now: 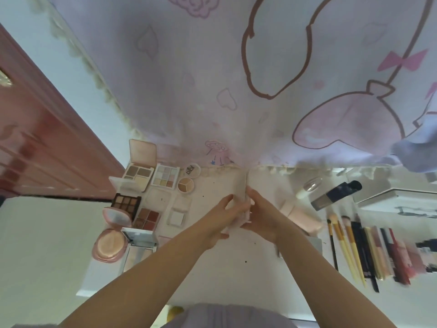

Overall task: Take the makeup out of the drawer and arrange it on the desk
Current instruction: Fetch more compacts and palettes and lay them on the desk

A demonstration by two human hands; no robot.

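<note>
The open eyeshadow palettes [139,176] and the round pink compacts [107,245] crowd the desk's [236,256] left edge, so if my left hand [221,221] swings outward it could, I judge, knock one off. At the middle of the desk, both hands hold one pale pink flat case [241,197], standing upright: my left hand's fingers curl around its left side, my right hand [262,214] clasps the right. It looks thin, matte and slightly blurred; I cannot tell what it contains. Tipped, it might fall onto the pink tube [300,215] just beside my right hand. Brushes [343,242] and lip pencils [390,252] line the right edge, liable to roll.
</note>
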